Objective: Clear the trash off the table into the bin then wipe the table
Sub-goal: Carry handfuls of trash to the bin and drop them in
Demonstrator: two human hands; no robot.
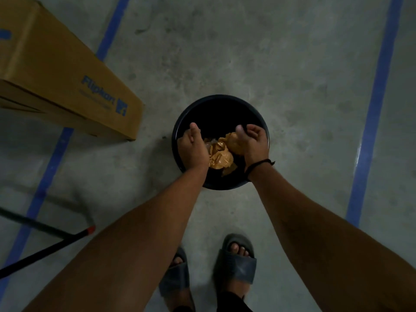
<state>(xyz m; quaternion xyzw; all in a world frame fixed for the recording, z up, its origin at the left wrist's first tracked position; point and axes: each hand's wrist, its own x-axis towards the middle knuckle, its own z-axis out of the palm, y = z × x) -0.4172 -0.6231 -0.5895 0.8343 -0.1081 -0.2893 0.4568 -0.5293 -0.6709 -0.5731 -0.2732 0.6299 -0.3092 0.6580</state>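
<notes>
A round black bin (180, 122) stands on the concrete floor in front of my feet. Both my hands are over its mouth. Crumpled brown trash (219, 157) lies between my hands, inside the bin's opening. My left hand (192, 147) has its back to the camera, thumb straight, palm against the side of the brown trash; its fingers point down and are mostly hidden. My right hand (253, 141), a black cord at its wrist, has its fingers curled over a brown wad (234, 143).
A large cardboard box (56, 70) sits at the left. Blue tape lines (373, 113) run along the floor. A black rod with an orange tip (47, 245) lies at lower left. My sandalled feet (236, 260) stand just behind the bin.
</notes>
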